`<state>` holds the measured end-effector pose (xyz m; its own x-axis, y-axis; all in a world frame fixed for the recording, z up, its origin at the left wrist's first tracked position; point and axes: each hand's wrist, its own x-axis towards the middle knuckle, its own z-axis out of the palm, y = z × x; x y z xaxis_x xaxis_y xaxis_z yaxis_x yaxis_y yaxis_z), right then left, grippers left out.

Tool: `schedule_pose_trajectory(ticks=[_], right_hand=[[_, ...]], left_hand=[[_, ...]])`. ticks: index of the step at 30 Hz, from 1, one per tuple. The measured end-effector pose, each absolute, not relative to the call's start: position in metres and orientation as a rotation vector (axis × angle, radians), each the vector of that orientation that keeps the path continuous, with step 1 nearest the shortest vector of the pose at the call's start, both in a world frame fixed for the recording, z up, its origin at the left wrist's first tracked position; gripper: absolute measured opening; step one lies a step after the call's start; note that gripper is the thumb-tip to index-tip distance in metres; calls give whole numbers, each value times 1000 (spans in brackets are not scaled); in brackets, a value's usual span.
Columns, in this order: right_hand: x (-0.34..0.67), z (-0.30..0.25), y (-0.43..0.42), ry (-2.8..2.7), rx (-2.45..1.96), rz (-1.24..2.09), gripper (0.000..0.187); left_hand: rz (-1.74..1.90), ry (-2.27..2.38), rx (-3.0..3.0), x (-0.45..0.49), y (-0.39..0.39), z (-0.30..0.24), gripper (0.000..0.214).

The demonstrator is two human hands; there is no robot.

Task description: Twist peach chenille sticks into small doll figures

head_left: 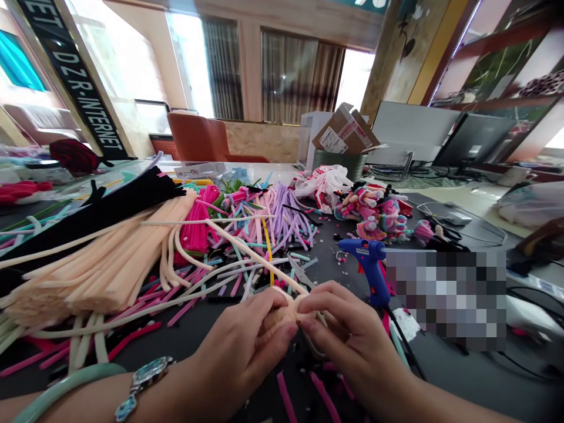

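Note:
My left hand (240, 352) and my right hand (348, 338) meet low in the middle of the view. Both are closed on a small wound lump of peach pipe cleaner (282, 314) held between the fingertips. A long peach strand (247, 249) runs from the lump up and to the left over the table. My left wrist carries a watch (143, 379) and a pale green bangle (66, 382). A pair of scissors (302, 273) lies just beyond my fingers.
A big pile of peach pipe cleaners (101, 264) and a black bundle (110, 208) lie at the left. Pink, purple and green pieces (268, 214) litter the dark table (462, 376). A blue glue gun (370, 264) stands right of my hands. Finished pink figures (374, 214) lie behind it.

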<state>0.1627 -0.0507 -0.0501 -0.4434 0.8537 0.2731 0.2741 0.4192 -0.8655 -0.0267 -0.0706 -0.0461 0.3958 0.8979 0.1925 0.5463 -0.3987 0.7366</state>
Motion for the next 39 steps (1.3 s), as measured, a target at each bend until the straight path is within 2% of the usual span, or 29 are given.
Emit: schedule_pose_trajectory(ticks=[14, 20, 24, 30, 39], right_hand=[[164, -55, -47, -1681, -879, 1352, 10], [162, -52, -47, -1637, -838, 1435, 14], [163, -52, -46, -1708, -851, 1345, 16], [173, -49, -27, -2087, -690, 937, 19], [180, -42, -17, -2205, -746, 916, 15]], left_hand=[[803, 1219, 2138, -28, -71, -48, 12], [830, 1188, 2174, -28, -72, -51, 8], [811, 1172, 2106, -28, -71, -47, 11], [768, 1149, 1958, -27, -65, -38, 19], [729, 1191, 1907, -28, -61, -41, 20]])
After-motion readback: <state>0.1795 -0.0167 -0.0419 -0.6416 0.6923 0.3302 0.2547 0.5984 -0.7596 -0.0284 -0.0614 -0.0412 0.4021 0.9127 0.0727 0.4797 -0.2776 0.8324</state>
